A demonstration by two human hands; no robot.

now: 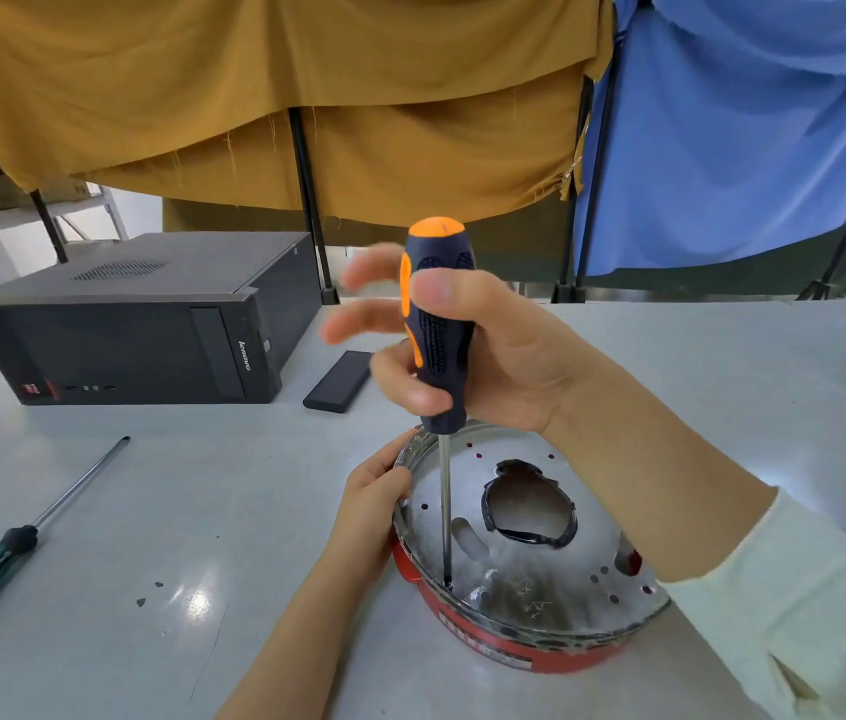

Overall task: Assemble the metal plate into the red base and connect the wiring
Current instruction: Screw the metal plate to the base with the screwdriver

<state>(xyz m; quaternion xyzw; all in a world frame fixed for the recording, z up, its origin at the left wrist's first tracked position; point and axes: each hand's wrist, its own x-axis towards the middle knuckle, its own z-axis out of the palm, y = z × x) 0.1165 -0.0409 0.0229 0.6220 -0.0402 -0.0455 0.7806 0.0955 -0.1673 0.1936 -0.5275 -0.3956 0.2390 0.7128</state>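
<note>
A round shiny metal plate [524, 543] with a ragged central hole sits in the red base [509, 652] near the table's front. My right hand [493, 356] holds the dark-blue and orange handle of a screwdriver [439, 324] upright, thumb and lower fingers round it, upper fingers spread and blurred. Its shaft runs straight down, and the tip stands on the plate near the front-left rim. My left hand [374, 506] grips the plate's left rim, thumb on the edge. No wiring shows.
A second screwdriver [20, 537] with a green and black handle lies on the left of the grey table [202, 511]. A black desktop computer case [135, 324] stands at the back left, a flat black device [337, 381] beside it. Small dark bits [150, 595] lie on the table.
</note>
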